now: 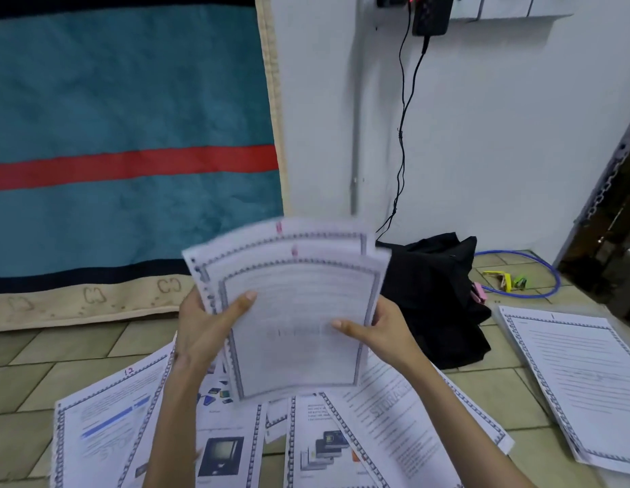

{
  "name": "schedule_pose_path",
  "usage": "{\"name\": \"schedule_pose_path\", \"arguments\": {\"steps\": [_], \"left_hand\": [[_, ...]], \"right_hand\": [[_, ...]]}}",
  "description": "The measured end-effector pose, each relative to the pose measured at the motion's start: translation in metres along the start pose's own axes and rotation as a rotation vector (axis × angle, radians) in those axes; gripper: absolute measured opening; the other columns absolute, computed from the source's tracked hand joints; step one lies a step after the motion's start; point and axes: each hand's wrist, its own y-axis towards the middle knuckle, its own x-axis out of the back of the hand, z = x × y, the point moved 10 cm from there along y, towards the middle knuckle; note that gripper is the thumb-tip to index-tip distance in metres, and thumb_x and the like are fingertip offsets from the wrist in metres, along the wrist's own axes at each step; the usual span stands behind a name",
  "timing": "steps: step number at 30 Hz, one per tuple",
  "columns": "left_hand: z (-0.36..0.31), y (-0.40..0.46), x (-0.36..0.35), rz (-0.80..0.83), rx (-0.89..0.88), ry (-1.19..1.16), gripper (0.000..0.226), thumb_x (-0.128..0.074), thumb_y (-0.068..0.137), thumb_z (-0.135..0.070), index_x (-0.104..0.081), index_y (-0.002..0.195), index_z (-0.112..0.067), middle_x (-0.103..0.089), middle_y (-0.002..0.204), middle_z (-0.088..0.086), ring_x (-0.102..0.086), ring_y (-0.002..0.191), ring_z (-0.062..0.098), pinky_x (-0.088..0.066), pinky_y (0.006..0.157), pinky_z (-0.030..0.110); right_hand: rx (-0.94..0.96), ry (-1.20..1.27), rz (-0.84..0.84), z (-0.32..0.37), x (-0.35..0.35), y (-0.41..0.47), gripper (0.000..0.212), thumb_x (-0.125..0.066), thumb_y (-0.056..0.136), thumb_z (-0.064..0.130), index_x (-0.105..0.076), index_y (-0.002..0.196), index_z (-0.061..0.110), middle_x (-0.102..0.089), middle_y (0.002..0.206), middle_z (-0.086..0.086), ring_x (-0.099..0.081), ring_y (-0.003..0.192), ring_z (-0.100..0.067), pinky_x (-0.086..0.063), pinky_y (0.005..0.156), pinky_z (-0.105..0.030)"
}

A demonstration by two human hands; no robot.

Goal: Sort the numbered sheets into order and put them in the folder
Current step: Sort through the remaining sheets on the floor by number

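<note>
I hold a small fan of numbered sheets (299, 311) upright in front of me, their red handwritten numbers blurred at the top edges. My left hand (207, 325) grips the fan's left edge, thumb across the front sheet. My right hand (380, 332) grips the right edge, thumb on the front. Several more printed sheets (345, 442) lie spread on the tiled floor below, one marked 12 (105, 427) at the left. A sheet marked 1 (581, 378) lies on a pile at the right, apparently over a clear folder whose edge barely shows.
A teal rug with a red stripe (130, 135) hangs or leans at the back left. A black cloth bag (433, 297) sits behind the sheets. A black cable (405, 135) hangs down the white wall. A blue cable loop (538, 272) and small clips lie on the floor.
</note>
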Motion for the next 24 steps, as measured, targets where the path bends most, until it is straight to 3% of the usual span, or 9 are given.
{"name": "schedule_pose_path", "arguments": {"steps": [3, 7, 12, 14, 18, 21, 24], "left_hand": [[0.007, 0.0, 0.002, -0.066, 0.01, 0.013, 0.039, -0.076, 0.074, -0.017, -0.06, 0.108, -0.006, -0.068, 0.094, 0.004, -0.065, 0.087, 0.021, -0.05, 0.065, 0.024], [0.014, -0.001, 0.005, -0.092, 0.035, 0.031, 0.039, -0.077, 0.072, -0.019, -0.06, 0.105, -0.009, -0.067, 0.091, 0.002, -0.063, 0.081, 0.016, -0.05, 0.066, 0.025], [0.045, -0.005, -0.003, 0.059, 0.126, 0.117, 0.028, -0.075, 0.074, -0.015, -0.064, 0.099, -0.01, -0.069, 0.087, -0.002, -0.065, 0.078, 0.013, -0.052, 0.059, 0.027], [0.058, -0.011, -0.007, 0.073, 0.167, 0.107, 0.029, -0.077, 0.072, -0.013, -0.066, 0.098, -0.008, -0.069, 0.086, 0.001, -0.066, 0.079, 0.018, -0.053, 0.065, 0.03], [0.062, -0.019, -0.006, -0.04, 0.216, 0.062, 0.02, -0.081, 0.067, -0.008, -0.065, 0.079, -0.013, -0.066, 0.08, 0.011, -0.062, 0.078, 0.028, -0.052, 0.08, 0.039], [0.059, -0.021, -0.007, -0.06, 0.2, 0.064, 0.029, -0.082, 0.066, -0.013, -0.067, 0.09, -0.007, -0.068, 0.086, 0.015, -0.064, 0.083, 0.03, -0.053, 0.083, 0.047], [0.056, -0.023, -0.01, -0.038, 0.146, 0.08, 0.029, -0.078, 0.071, -0.011, -0.064, 0.096, -0.008, -0.067, 0.082, 0.002, -0.063, 0.08, 0.026, -0.053, 0.077, 0.037]], "right_hand": [[-0.014, -0.024, -0.018, -0.003, 0.004, -0.001, 0.028, -0.077, 0.074, 0.01, -0.067, 0.096, 0.024, -0.074, 0.092, 0.011, -0.07, 0.09, -0.006, -0.055, 0.073, -0.02], [-0.028, -0.06, -0.013, -0.006, -0.002, -0.001, 0.028, -0.078, 0.074, 0.01, -0.067, 0.088, 0.031, -0.072, 0.087, 0.014, -0.069, 0.087, -0.001, -0.054, 0.07, -0.016], [-0.079, -0.088, 0.004, -0.019, -0.008, -0.004, 0.028, -0.081, 0.071, 0.017, -0.067, 0.092, 0.031, -0.072, 0.097, 0.011, -0.069, 0.092, -0.004, -0.056, 0.077, -0.021], [-0.11, -0.064, 0.006, -0.026, -0.01, -0.007, 0.028, -0.081, 0.071, 0.018, -0.068, 0.091, 0.031, -0.072, 0.098, 0.009, -0.069, 0.092, -0.005, -0.056, 0.078, -0.022], [-0.134, -0.02, -0.005, -0.029, -0.015, -0.008, 0.025, -0.082, 0.07, 0.019, -0.069, 0.088, 0.031, -0.074, 0.095, 0.008, -0.07, 0.09, -0.008, -0.058, 0.078, -0.026], [-0.106, 0.023, -0.021, -0.019, -0.012, -0.007, 0.026, -0.082, 0.069, 0.014, -0.07, 0.087, 0.029, -0.075, 0.086, 0.015, -0.071, 0.087, -0.006, -0.056, 0.071, -0.02], [-0.079, 0.05, -0.02, -0.013, -0.006, -0.008, 0.032, -0.083, 0.066, 0.008, -0.068, 0.091, 0.022, -0.075, 0.086, 0.014, -0.071, 0.087, -0.007, -0.055, 0.068, -0.018]]}}
